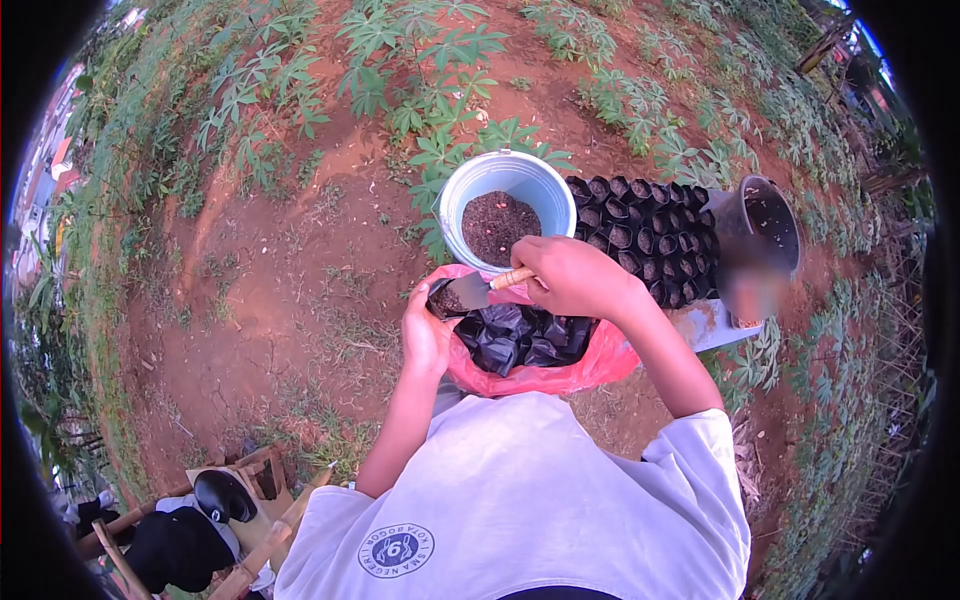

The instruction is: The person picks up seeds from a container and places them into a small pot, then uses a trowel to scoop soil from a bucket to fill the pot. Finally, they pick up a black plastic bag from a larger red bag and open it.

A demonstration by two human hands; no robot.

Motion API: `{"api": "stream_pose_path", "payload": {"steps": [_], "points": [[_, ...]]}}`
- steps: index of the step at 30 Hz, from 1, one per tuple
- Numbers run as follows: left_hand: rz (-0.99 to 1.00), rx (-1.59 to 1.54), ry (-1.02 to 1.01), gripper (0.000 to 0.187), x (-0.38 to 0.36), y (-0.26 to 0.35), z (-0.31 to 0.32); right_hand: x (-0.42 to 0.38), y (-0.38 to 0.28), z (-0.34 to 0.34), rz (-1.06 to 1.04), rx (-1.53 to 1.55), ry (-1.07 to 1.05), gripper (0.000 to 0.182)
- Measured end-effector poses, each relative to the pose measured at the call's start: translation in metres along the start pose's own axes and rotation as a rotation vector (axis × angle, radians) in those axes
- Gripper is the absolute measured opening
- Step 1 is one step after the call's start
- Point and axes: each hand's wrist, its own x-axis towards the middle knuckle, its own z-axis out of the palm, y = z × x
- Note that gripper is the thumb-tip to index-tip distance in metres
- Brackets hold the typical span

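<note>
My left hand [428, 335] holds a small black bag [446, 300] with dark soil in it, its mouth tilted up. In my right hand [565, 273] is the wooden handle of a small trowel [474, 290], whose metal blade lies at the bag's opening. Just beyond my hands stands a light blue bucket [455, 215] partly filled with dark soil. Below my hands, a pink plastic bag [610, 362] holds a heap of folded black bags [525, 335].
Rows of soil-filled black bags [645, 235] stand on a board to the right, beside a dark bucket [783, 222]. Leafy plants [415, 60] grow ahead from reddish ground. A wooden frame [262, 550] and black caps [180, 548] are at the lower left.
</note>
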Motion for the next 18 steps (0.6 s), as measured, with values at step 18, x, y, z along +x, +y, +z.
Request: {"api": "stream_pose_path", "payload": {"steps": [18], "points": [[-0.011,-0.034,-0.020,0.032,0.003,-0.005,-0.002,-0.001,-0.016,-0.006,-0.087,-0.198,0.053,0.014]]}}
